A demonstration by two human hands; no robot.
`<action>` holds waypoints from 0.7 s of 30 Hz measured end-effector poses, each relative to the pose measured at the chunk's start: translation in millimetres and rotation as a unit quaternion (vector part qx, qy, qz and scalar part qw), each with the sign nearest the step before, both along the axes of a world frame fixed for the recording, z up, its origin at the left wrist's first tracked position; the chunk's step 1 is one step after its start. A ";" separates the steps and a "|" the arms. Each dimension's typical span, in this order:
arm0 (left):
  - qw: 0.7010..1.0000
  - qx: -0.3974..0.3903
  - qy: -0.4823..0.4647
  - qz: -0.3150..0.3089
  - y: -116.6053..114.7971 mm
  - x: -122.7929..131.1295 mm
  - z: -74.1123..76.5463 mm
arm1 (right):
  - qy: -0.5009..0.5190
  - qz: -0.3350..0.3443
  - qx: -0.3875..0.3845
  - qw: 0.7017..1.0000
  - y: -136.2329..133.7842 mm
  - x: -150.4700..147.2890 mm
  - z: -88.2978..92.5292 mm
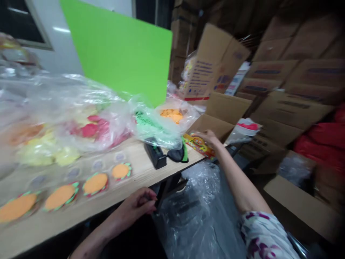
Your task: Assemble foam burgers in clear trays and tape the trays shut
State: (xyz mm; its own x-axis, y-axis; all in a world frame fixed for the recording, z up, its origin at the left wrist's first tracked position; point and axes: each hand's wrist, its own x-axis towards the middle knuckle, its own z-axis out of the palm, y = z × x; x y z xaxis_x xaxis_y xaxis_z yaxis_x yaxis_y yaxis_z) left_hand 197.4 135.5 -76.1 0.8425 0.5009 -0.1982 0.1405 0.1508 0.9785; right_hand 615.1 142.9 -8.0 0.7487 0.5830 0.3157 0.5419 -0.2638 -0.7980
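My right hand reaches far out to the wooden table's right corner, its fingers bent over a flat pack with red and yellow print. My left hand hangs at the table's front edge with fingers curled in; whether anything is inside them is hidden. A row of orange foam discs with green and red petal rims lies along the front of the table. Behind them lie small round pieces.
Clear plastic bags of coloured foam shapes crowd the table's back, with a green sheet standing behind. A black device and dark goggles lie near the corner. Crumpled clear plastic sits below. Cardboard boxes stack on the right.
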 end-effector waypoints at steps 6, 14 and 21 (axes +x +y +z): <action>0.999 -0.025 -0.011 0.021 -13.6 -30.5 -4.3 | 0.058 0.236 0.018 0.970 -16.0 -134.3 -8.3; 0.993 -0.064 -0.036 0.088 -29.7 -60.3 -7.7 | 0.320 0.417 -0.073 0.848 25.0 -288.7 -74.2; 0.910 -0.309 -0.159 0.228 -25.6 -69.6 -19.8 | 0.389 0.413 -0.025 0.823 16.8 -284.0 -61.2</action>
State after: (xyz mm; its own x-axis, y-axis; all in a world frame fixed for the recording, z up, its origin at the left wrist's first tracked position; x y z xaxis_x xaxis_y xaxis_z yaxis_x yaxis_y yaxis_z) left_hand 127.7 109.9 -96.0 0.6397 0.6875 -0.3436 -0.3490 0.6581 0.6671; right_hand 331.1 159.6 -69.2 0.0552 0.9921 -0.1130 -0.1172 -0.1059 -0.9874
